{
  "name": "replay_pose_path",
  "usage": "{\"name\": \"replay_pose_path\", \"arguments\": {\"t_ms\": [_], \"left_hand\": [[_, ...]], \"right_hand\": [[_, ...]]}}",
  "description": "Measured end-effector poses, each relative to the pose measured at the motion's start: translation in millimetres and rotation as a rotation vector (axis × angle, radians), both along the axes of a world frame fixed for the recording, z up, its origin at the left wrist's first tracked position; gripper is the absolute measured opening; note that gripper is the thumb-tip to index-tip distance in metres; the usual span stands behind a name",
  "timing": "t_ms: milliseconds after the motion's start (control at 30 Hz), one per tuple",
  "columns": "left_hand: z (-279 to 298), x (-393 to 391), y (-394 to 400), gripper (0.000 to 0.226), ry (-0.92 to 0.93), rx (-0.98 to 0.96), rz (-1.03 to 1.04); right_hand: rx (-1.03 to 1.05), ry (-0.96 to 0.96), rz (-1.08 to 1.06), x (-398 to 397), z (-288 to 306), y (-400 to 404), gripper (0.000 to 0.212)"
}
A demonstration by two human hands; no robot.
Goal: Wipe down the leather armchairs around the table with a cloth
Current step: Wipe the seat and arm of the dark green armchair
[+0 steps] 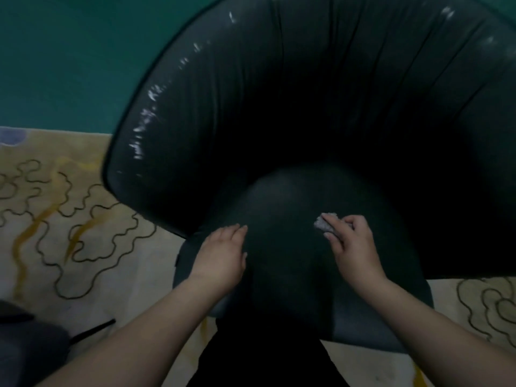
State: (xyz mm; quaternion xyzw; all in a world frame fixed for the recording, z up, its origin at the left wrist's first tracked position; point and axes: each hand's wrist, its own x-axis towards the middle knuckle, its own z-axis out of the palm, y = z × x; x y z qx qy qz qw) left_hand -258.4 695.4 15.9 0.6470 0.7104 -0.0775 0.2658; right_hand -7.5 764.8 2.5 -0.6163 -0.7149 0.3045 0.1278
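Patterned beige rug (pixel 83 247), teal wall. Dark leather armchair (pixel 279 93): seat cushion (pixel 284 219) directly ahead. Right hand (pixel 351 244) pinches grey cloth (pixel 325 222) on cushion's right half; left hand (pixel 223 252) flat, fingers straight, at its left edge.

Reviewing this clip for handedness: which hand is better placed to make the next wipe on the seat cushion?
Right. The right hand already grips the cloth on the seat cushion; the left hand rests flat on it, holding nothing.
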Motion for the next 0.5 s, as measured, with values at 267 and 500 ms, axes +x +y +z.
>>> {"name": "replay_pose_path", "arguments": {"t_ms": [267, 500], "left_hand": [[88.2, -39.8, -19.7, 0.056, 0.047, 0.089, -0.009], [119.7, -94.8, -28.8, 0.057, -0.004, 0.191, -0.093]], "right_hand": [[-0.069, 0.100, -0.190, -23.5, 84.7, -19.6, 0.035], [-0.013, 0.129, -0.283, -93.7, 113.8, -44.7, 0.034]]}}
